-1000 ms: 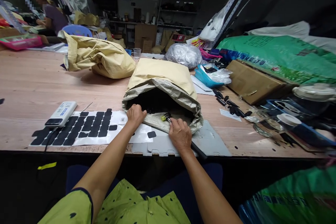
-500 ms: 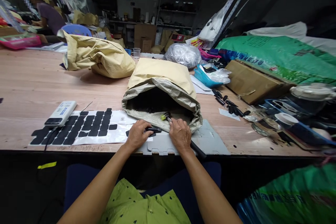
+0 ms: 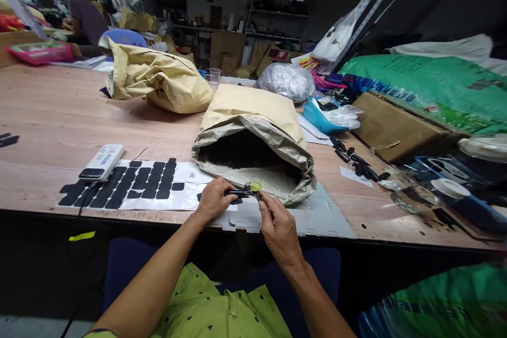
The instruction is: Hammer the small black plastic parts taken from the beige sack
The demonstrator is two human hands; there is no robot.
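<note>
My left hand (image 3: 214,202) rests at the table's front edge, its fingers closed on a slim black piece (image 3: 238,192) that points right. In my right hand (image 3: 279,226) is a small hammer (image 3: 255,186) with a yellow-green face. The hammer's head is at the right end of the black piece; whether they touch, I cannot tell. Its handle is mostly hidden by my fingers. Just behind both hands lies a yellowish sack (image 3: 253,96), its mouth gaping towards me and dark inside. A grey board (image 3: 317,216) lies under my hands and the sack.
To the left are a sheet of black stickers (image 3: 150,179) and a white device (image 3: 102,162) with a cable. A second sack (image 3: 166,82) stands behind. On the right are several loose black pieces (image 3: 362,166), a cardboard box (image 3: 404,124) and clear containers. A person sits far left.
My right hand has turned and brought the hammer's head down from the sack's mouth to the black piece. My left hand keeps its hold. The whole view has shifted slightly.
</note>
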